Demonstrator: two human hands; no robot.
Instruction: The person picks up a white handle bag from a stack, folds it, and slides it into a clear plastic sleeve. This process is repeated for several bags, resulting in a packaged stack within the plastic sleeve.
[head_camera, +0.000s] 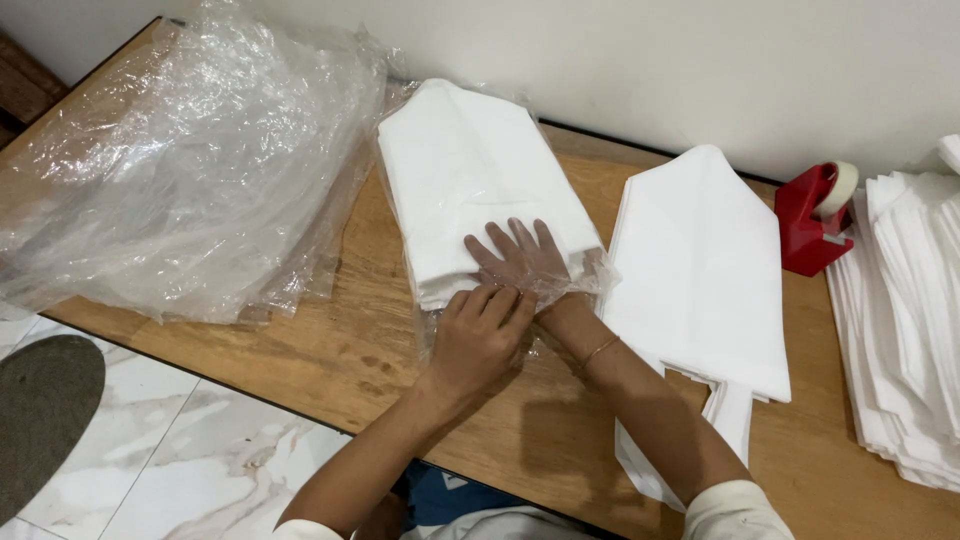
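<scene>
A folded stack of white fabric (470, 170) lies on the wooden table (340, 350), partly inside a clear plastic bag (597, 278). My right hand (522, 262) is inside the bag's mouth. It lies flat on the near end of the stack with its fingers spread, and there is a thin bracelet on the wrist. My left hand (480, 335) is just in front of it, fingers curled around the bag's open edge. The near end of the stack is partly hidden by both hands.
A heap of crumpled clear plastic bags (190, 170) covers the table's left end. Another folded white stack (700, 260) lies to the right, then a red tape dispenser (808, 220) and a tall pile of white pieces (910, 330). Marble floor and a grey mat (45, 410) lie below left.
</scene>
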